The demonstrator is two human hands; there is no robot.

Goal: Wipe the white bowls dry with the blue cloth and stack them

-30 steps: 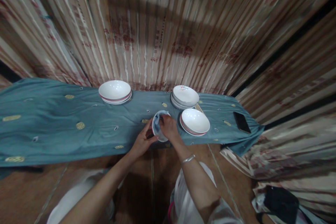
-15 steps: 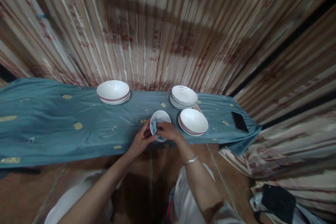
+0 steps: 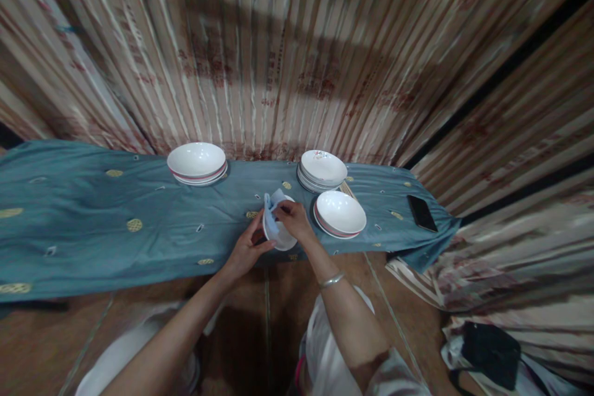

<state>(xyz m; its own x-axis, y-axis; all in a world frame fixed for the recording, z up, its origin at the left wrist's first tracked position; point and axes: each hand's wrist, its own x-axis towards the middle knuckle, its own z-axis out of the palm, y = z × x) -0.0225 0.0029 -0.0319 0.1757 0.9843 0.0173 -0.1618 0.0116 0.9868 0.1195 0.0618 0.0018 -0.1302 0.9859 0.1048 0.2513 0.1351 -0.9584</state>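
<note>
A small white bowl (image 3: 285, 240) is held near the front edge of the table, its inside facing up toward me. My left hand (image 3: 245, 250) grips the bowl's left side, thumb toward the near rim. In my right hand (image 3: 293, 220) is a light blue cloth (image 3: 273, 205), pinched over the bowl; part of it stands up above the far left rim. Just right of the hands rests a stack of white bowls with a red band (image 3: 341, 213). Behind that is a stack of white plates (image 3: 323, 168), the top one with a floral mark.
Another stack of white bowls (image 3: 197, 161) stands at the back left. A black phone (image 3: 422, 213) lies toward the right end of the blue-green tablecloth (image 3: 93, 216). Striped curtains (image 3: 260, 62) hang behind and to the right. A dark bag (image 3: 492, 352) is low at the right.
My right hand has lifted slightly up and the blue cloth has come from inside the bowl to its far left rim. My left hand still holds the bowl.
</note>
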